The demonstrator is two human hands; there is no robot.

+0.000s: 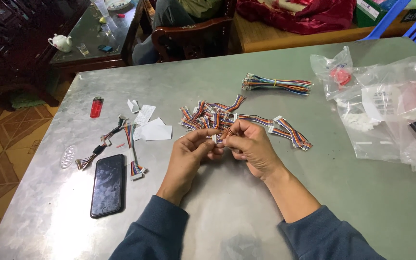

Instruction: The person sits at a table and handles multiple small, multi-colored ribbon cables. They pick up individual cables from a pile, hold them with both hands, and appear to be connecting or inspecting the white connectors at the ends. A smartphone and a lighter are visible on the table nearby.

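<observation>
Held piece: a short multicoloured ribbon cable [221,136] is being pinched between both hands just above the metal table [246,212], near the centre of the view; it is being kept close to the loose pile, apparently so that the next piece can be reached easily.
Left hand [192,150]: being closed in a fingertip pinch on the cable's end, thumb and forefinger pressed together.
Right hand [249,144]: being curled around the cable's other end, fingers bent inward in a grasp.
Loose pile [208,117]: short cables with white plugs are being kept in a heap at 12 o'clock from the hands; too tangled for an exact count, roughly ten or more.
Stray cables [290,132]: about three are lying at 2 o'clock from the hands, apart from the heap.
Tied bundle [278,84]: one, being held together by a band, at 1 o'clock, well apart.
Set-aside cables [116,144]: about three are lying at 9 o'clock.
Phone [108,185]: one, being left face up at 8 o'clock.
Lighter [96,107]: one, red, at 10 o'clock.
Paper scraps [152,126]: about four, at 10 o'clock.
Plastic bags [386,110]: several, being piled at 3 o'clock; count unclear.
</observation>
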